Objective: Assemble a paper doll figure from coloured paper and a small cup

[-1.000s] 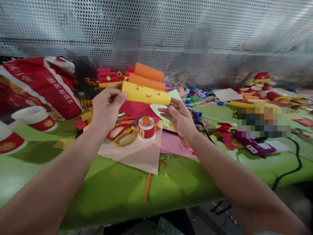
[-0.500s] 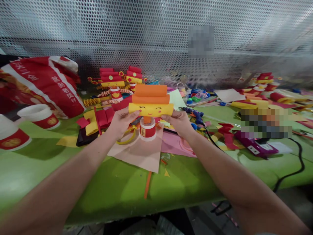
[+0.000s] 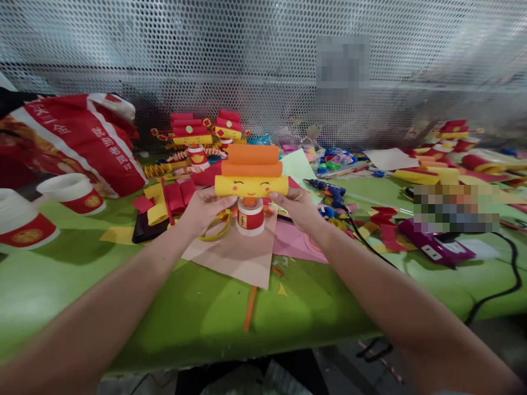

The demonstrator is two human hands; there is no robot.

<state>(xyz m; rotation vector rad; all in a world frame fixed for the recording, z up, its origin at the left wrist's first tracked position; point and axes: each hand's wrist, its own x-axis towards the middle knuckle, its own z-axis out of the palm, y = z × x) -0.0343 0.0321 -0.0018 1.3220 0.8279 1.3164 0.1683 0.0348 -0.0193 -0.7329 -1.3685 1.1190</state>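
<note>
Between my hands is a paper figure head point(image 3: 251, 186): a yellow roll with a smiling face drawn on it, topped by stacked orange paper rolls point(image 3: 252, 162). My left hand point(image 3: 205, 207) pinches the yellow roll at its left end, thumb in front. At the other end, my right hand point(image 3: 297, 204) grips it in the same way. Just beneath the head stands a white paper cup with a red band point(image 3: 251, 218), on a pale pink sheet point(image 3: 234, 263). An orange strip shows between head and cup. Yellow-handled scissors point(image 3: 216, 227) lie partly behind my left hand.
Two paper cups point(image 3: 76, 197) and a red-and-white bag point(image 3: 94, 142) are on the left. Finished-looking red-hatted figures point(image 3: 191, 134) stand behind. A blue glue gun point(image 3: 329, 191), its black cord, a purple power strip point(image 3: 436, 241) and paper scraps lie on the right.
The head, held in both hands, has come down slightly toward the cup, and its orange rolls sit a little lower. The view has shifted slightly; my grip looks the same.
</note>
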